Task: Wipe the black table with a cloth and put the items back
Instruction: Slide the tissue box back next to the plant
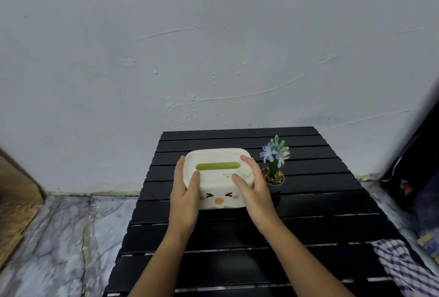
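Hands grip a cream tissue box [217,178] from both ends over the black slatted tabletop [308,201]. The left hand [184,192] wraps the box's left end, thumb laid on the lid and fingers curled round the far side. The right hand [253,185] does the same at the right end, thumb on the lid near a pale green oval knob, fingers curled over the far right corner. Whether the box's base touches the slats or hangs just above them cannot be told; its front lower edge meets a dark shadow.

The box sits toward the far half of the tabletop, roughly midway between the left and right edges. Its lid has a long green slot [218,166] running lengthwise. On the front wall is a cartoon face: two squinting eyes drawn as arrow-like marks, pink cheeks and an orange beak or mouth. A small line of grey print lies on the lid near the right thumb, too small to read.

Just beside the box's right end, a small pot [273,179] filled with pebbles stands upright on the tabletop, holding a green stem topped with pale blue flowers [275,153]. The right hand's fingers are very near the pot.

At the near right corner of the tabletop, a blue-and-white checked cloth [399,265] lies crumpled, draping past the edge. The tabletop stands against a pale plastered wall [166,47], over a marbled grey floor [59,237].
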